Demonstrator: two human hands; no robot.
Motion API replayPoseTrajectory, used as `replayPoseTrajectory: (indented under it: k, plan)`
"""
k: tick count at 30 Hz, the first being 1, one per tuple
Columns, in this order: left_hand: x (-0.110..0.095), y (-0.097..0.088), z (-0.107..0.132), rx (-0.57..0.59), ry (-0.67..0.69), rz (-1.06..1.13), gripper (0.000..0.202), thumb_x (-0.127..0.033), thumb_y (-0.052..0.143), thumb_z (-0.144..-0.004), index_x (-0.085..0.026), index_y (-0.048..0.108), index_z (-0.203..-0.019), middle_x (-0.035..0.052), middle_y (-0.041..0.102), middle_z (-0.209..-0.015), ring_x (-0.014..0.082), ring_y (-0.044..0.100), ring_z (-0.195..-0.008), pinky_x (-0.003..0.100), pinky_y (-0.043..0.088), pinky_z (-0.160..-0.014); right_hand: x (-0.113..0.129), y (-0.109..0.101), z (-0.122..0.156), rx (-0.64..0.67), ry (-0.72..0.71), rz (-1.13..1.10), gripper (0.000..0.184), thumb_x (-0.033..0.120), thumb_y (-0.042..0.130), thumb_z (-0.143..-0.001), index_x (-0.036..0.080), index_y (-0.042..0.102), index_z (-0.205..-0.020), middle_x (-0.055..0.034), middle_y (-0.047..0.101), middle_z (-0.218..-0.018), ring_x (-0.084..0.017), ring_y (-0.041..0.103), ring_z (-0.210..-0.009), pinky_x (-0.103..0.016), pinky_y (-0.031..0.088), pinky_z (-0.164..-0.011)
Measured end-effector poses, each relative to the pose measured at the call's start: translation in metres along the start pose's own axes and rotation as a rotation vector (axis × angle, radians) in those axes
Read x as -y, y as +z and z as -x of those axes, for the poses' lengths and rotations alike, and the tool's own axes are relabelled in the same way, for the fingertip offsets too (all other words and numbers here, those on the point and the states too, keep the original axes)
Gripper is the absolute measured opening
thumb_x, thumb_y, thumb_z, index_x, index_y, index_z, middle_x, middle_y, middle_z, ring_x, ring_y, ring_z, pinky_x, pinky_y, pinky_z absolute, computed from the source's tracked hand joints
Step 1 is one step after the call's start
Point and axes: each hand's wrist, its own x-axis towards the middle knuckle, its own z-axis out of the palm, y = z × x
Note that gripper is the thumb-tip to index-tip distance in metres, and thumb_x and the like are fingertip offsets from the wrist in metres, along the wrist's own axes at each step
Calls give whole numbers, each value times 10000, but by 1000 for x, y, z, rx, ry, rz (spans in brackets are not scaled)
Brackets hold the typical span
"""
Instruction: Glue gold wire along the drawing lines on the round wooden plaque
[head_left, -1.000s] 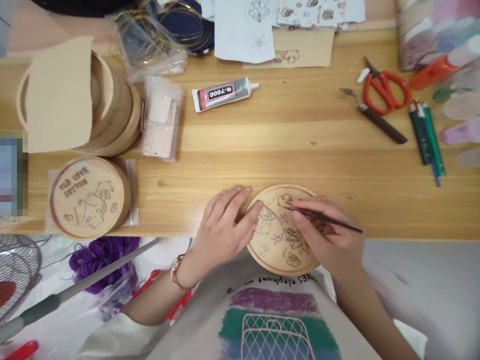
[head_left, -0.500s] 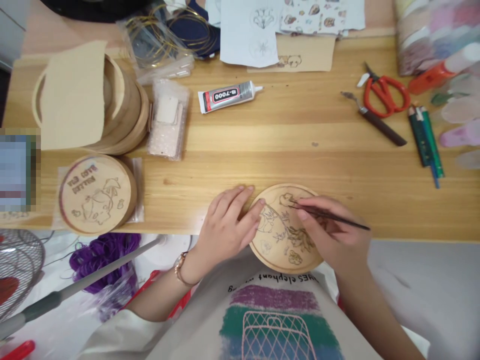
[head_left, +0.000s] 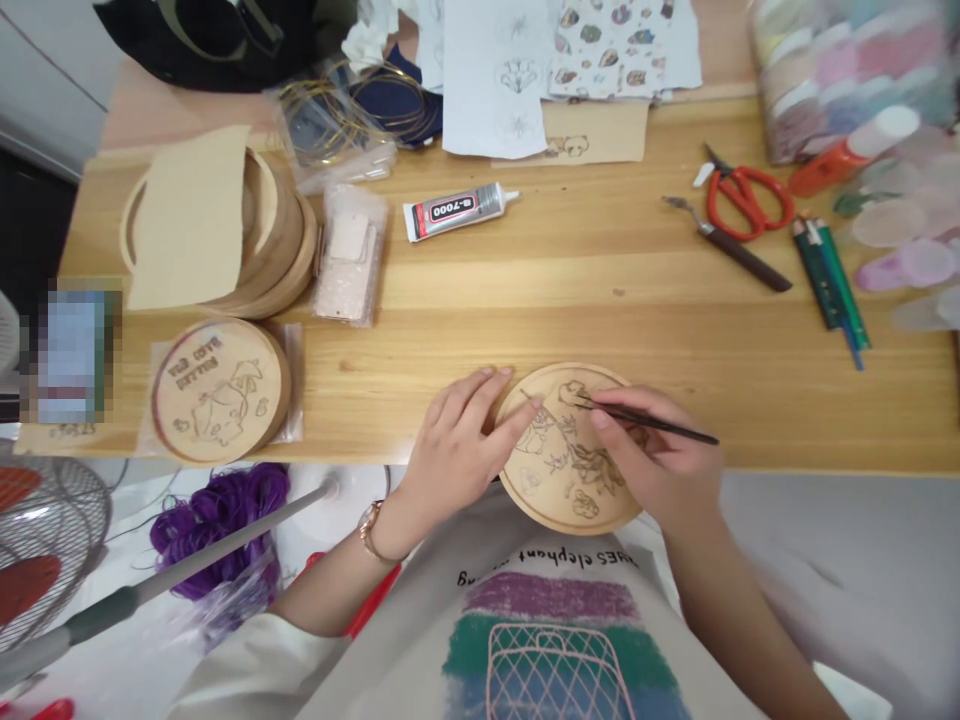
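A round wooden lid [head_left: 555,500] with line drawings of flowers, leaves and an animal lies at the table's front edge, partly overhanging it. My left hand [head_left: 459,440] lies flat at the lid's left side, fingers outstretched, one fingertip resting on the drawn surface. My right hand [head_left: 664,455] is closed in a pen-like grip around a slim dark stick-like tool [head_left: 667,427]. The tool's tip meets the small flower drawn near the lid's far edge. Whether that tip is a brush or a point is too small to tell. My right hand covers the lid's right part.
A glue tube [head_left: 457,212] lies farther back. At right are red-handled scissors [head_left: 750,200], a dark-handled tool [head_left: 750,258], pencils [head_left: 817,275] and bottles. Left stand a drawn-on round wooden box [head_left: 217,395], stacked wooden boxes [head_left: 281,235] and a packet [head_left: 349,260].
The camera view has shifted slightly, so the table items appear moved. My right hand stays on the tool at the same flower; my left hand keeps its place on the lid.
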Motion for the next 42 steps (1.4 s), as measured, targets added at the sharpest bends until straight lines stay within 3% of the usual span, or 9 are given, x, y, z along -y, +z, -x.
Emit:
replayPoseTrajectory:
  k: [16,25,29,33,37,42]
  plan:
    - [2,3,1,15,-13,28,372,-260,490,-954,-260,516,-1324,152,473,-1390,305,447,-1274,460,429,-996,0,-1,-2,50,-21,54,109,230,666,-823,266,698,-922,-2,726,-900,-158,686,-780,-304,580,-723]
    - [5,3,1,-44,-64,119,457,-376,490,-959,-174,451,-1367,165,523,-1352,283,464,-1272,450,420,-1033,9,5,-7,130,-153,91,122,160,648,-821,256,704,-872,-7,739,-844,-167,692,-807,-291,572,-704]
    - [3,-3,6,-95,-14,165,482,-453,336,-997,-129,492,-1318,170,561,-1300,285,456,-1273,448,400,-1035,8,1,-4,41,-93,85,107,199,667,-820,270,710,-888,-4,735,-864,-169,687,-783,-299,567,-686]
    - [-14,-4,8,-91,54,146,554,-510,260,-995,-112,554,-1243,168,580,-1263,294,461,-1252,441,387,-1023,7,-3,-3,-113,-80,98,108,190,684,-800,274,712,-862,8,725,-833,-172,680,-790,-304,556,-702]
    - [-28,2,6,-89,53,93,532,-509,300,-986,-121,594,-1201,164,590,-1198,291,496,-1171,439,394,-1002,6,-1,-3,-127,-23,54,109,193,683,-797,271,711,-868,3,723,-854,-175,677,-804,-313,554,-718]
    - [-24,5,5,-57,7,126,525,-530,334,-968,-147,582,-1228,171,545,-1239,306,469,-1177,476,404,-999,5,1,0,-138,13,36,71,239,680,-807,261,712,-866,-17,731,-858,-189,681,-789,-332,564,-698]
